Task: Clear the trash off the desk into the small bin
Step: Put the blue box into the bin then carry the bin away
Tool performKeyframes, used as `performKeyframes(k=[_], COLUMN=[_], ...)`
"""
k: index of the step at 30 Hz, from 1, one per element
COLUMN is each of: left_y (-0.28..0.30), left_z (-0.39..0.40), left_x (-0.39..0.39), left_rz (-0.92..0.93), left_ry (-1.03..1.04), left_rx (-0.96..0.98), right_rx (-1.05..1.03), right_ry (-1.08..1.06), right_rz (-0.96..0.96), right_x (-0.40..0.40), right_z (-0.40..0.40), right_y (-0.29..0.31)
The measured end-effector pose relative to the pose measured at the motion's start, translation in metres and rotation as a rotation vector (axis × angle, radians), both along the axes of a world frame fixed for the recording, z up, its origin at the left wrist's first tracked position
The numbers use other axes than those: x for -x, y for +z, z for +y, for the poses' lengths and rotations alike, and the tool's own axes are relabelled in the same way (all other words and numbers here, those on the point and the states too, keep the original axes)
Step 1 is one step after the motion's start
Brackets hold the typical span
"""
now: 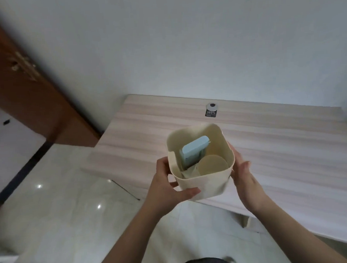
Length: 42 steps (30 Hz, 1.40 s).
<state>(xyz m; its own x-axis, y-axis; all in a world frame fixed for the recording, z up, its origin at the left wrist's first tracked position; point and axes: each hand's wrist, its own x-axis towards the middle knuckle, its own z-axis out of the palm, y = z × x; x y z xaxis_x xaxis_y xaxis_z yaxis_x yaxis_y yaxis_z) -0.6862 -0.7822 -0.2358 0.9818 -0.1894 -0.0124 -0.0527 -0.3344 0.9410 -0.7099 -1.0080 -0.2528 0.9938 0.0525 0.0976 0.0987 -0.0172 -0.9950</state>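
The person is holding the small cream plastic bin [203, 182] above the near edge of the pale wood-grain desk [280, 146], the left hand [169, 183] and right hand [244, 178] clasping opposite walls. Inside are leaning a light-blue flat carton [194, 152] and a tan disc [212, 165], possibly cardboard. The load is looking light; the thin walls are probably flexing, so gripping low on both sides is suiting it.

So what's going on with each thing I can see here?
Small cream plastic bin: held up, open, not empty.
Pale blue cardboard box: inside bin, leaning on end.
Round tan disc: inside bin.
Left hand: gripping bin.
Right hand: pressed against bin.
Light wooden desk: no trash showing.
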Motion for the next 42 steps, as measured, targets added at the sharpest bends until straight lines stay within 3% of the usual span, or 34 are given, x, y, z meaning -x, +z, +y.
performKeyframes(k=[8,12,21,25,32,39,42], left_y=[0.016,0.021,0.025,0.027,0.021,0.012,0.011], left_z=[0.093,0.155,0.289,0.343,0.398,0.422,0.431], left_x=[0.013,0.022,0.044,0.056,0.069,0.050,0.028], left_rz=[0.006,0.007,0.007,0.001,-0.024,-0.059,-0.112], left_ry=[0.108,0.119,0.158,0.203,0.368,0.617,0.694], left_rx=[-0.019,0.000,0.010,0.001,0.132,0.375,0.369], right_rx=[0.108,0.155,0.080,0.144,0.093,0.040,0.106], right_ry=[0.014,0.069,0.275,0.385,0.455,0.554,0.579], right_rz=[0.157,0.076,0.103,0.079,-0.021,-0.015,0.049], right_x=[-0.029,-0.040,-0.043,-0.037,-0.053,-0.089,-0.114], right_z=[0.100,0.156,0.279,0.328,0.382,0.425,0.438], right_y=[0.012,0.014,0.000,0.005,0.022,0.026,0.016])
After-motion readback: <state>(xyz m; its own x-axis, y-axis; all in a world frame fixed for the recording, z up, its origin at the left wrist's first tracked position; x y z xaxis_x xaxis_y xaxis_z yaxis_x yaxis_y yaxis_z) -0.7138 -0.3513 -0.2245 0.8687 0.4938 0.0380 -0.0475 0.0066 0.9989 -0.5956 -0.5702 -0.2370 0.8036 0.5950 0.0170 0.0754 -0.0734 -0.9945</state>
